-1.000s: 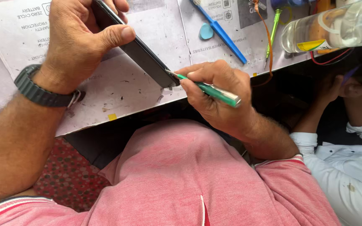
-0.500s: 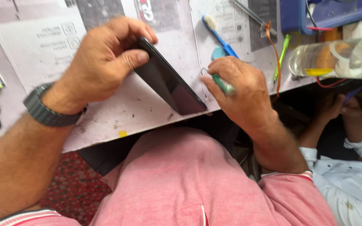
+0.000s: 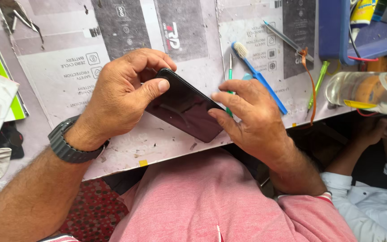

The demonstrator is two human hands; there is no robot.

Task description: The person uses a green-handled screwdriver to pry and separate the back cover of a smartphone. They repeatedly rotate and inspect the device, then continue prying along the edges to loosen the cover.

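1. Left hand [image 3: 122, 96] clamped on black phone [image 3: 184, 107] — thumb across glass, fingers curled behind top edge; grip best kept firm.
2. Phone tilted above paper-covered bench [image 3: 68, 67], between both hands.
3. Right hand [image 3: 251, 116] closed around thin green tool [image 3: 230, 71] — fingertips on phone's right edge; gentle pressure wiser.

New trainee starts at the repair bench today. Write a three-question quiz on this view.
1. True or false: the left hand grips the flat black phone with its thumb on the glass.
2. What lies just beyond the right hand? A) blue-handled brush B) red hammer C) white cup
3. Which wrist wears the dark grey banded watch?

Key:
1. True.
2. A.
3. The left wrist.
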